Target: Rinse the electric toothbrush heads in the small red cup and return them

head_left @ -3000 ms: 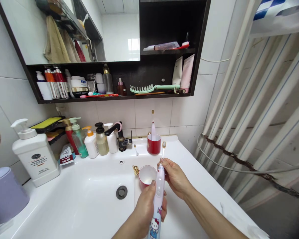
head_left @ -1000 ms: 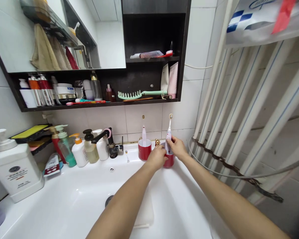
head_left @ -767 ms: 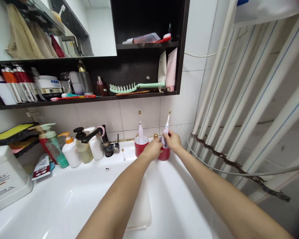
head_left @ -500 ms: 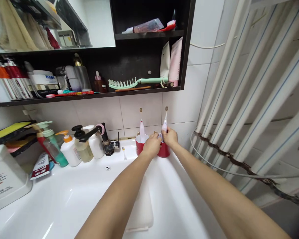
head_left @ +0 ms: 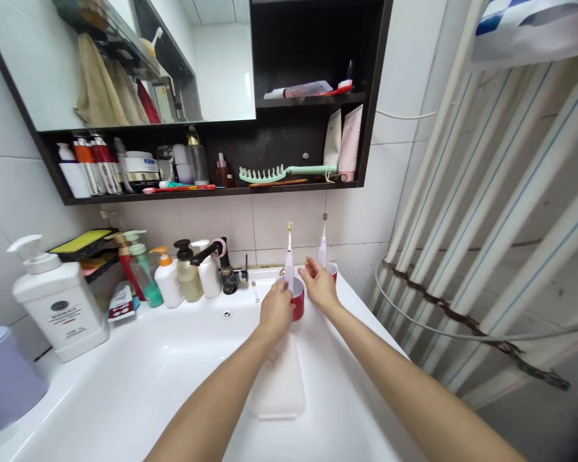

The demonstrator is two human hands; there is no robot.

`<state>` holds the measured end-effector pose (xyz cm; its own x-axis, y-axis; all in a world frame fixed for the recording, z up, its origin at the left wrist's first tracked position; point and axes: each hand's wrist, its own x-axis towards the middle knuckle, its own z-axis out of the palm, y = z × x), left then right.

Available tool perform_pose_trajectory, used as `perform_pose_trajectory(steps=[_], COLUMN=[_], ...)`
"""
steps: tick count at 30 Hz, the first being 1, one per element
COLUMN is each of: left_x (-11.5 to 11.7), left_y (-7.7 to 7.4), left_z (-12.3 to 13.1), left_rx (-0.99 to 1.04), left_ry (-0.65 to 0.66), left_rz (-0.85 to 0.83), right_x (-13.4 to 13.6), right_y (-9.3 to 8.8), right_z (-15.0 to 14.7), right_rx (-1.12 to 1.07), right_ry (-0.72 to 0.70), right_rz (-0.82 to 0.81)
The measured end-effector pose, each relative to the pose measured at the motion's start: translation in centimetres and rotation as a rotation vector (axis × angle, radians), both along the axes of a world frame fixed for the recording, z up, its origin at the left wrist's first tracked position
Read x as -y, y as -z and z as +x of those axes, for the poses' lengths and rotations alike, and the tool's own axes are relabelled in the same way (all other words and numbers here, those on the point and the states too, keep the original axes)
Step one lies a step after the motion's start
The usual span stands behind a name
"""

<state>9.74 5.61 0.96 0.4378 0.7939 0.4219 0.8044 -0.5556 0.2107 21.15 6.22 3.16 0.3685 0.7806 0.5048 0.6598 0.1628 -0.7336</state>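
Observation:
My left hand (head_left: pixel 275 309) is closed on the left side of a red cup (head_left: pixel 298 307) with a white inside. A pale pink electric toothbrush (head_left: pixel 289 262) stands upright in that cup. Just right of the cup is my right hand (head_left: pixel 320 285), fingers apart and holding nothing. Behind it, partly hidden, a second red cup (head_left: pixel 335 272) stands at the sink's back corner with another pale electric toothbrush (head_left: pixel 322 251) in it. Left of the cups, a small loose brush head (head_left: pixel 255 292) lies on the sink ledge.
A white rectangular item (head_left: pixel 280 388) lies in the sink (head_left: pixel 173 385) below my arms. The black faucet (head_left: pixel 228 276) and several pump bottles (head_left: pixel 168 282) line the back ledge. Overhead hangs a dark shelf (head_left: pixel 221 191); white pipes (head_left: pixel 462 212) run along the right.
My left hand has brought the left cup nearer. My right hand has let go of the right toothbrush and moved left; the right cup now stands farther back. The view has shifted.

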Motion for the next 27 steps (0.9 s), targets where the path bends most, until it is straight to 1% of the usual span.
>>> perform_pose_trajectory(steps=[3,5,8,10,13,16,18,19,20,22,23,24,25,26,27], left_x=[3.7,5.6,7.4,8.0,8.2,8.0,7.9,7.8,7.9,8.0,8.2,8.3,8.4,8.6,8.8], left_y=[1.4,2.3,3.3,3.7,4.3,5.0,5.3,5.3,5.3,5.0,4.8,4.5,4.2,3.8,3.4], left_z=[-1.4,-2.1,-2.8,-3.1,-3.4,-3.5,-3.6,-3.7,-3.9,-4.2,-4.3,-4.5,-4.6,-4.6,-4.6], left_rx=[-0.009,-0.019,-0.031,-0.033,-0.030,-0.029,-0.028,-0.022,0.015,0.117,0.185,0.272,0.386,0.523,0.673], left_ry=[-0.026,-0.050,-0.077,-0.077,-0.066,-0.055,-0.043,-0.038,-0.040,-0.017,-0.002,0.013,0.027,0.041,0.064], left_rz=[-0.019,-0.029,-0.040,-0.055,-0.101,-0.147,-0.162,-0.149,-0.081,0.040,0.077,0.078,0.042,-0.031,-0.138], right_x=[1.2,2.0,3.4,4.3,5.0,5.0,5.2,5.5,5.9,7.0,7.6,8.2,8.8,9.2,9.6], right_y=[1.7,2.7,3.5,3.5,2.5,1.1,-0.1,-0.8,-1.4,-2.6,-3.0,-3.3,-3.4,-3.4,-3.2], right_z=[-2.6,-3.8,-4.9,-5.2,-4.8,-3.5,-2.5,-2.1,-1.7,-1.4,-1.3,-1.4,-1.6,-1.8,-2.1], right_rx=[-0.018,-0.012,0.005,0.014,0.019,0.010,0.002,-0.027,-0.066,-0.157,-0.199,-0.239,-0.274,-0.306,-0.334], right_ry=[-0.114,-0.171,-0.195,-0.170,-0.109,-0.050,-0.118,-0.144,-0.168,-0.237,-0.279,-0.324,-0.369,-0.414,-0.462], right_rz=[-0.062,-0.092,-0.123,-0.137,-0.155,-0.142,0.019,0.050,0.073,0.079,0.077,0.058,0.030,-0.004,-0.038])
